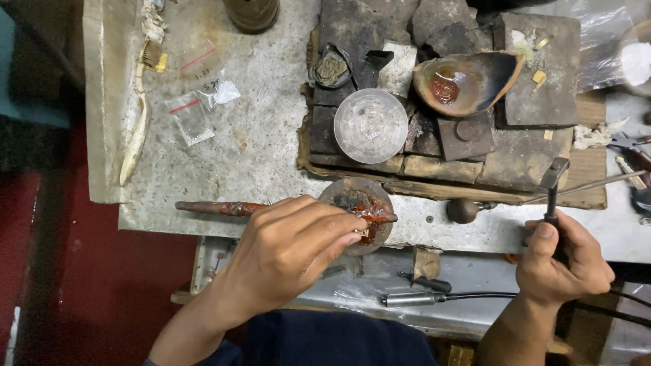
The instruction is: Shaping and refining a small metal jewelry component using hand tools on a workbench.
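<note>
Head view: left hand fingers pinch a small piece on the wax-topped stick, just below the glass dish; right hand grips a hammer right of it, probably between taps, needing careful aim

A long reddish-brown stick lies flat on the grey tabletop, just in front of the round clear glass dish. Its right end rests on a small round pad with dark and red lumps. A thin black tool stands upright, to the right of the dish.
</note>
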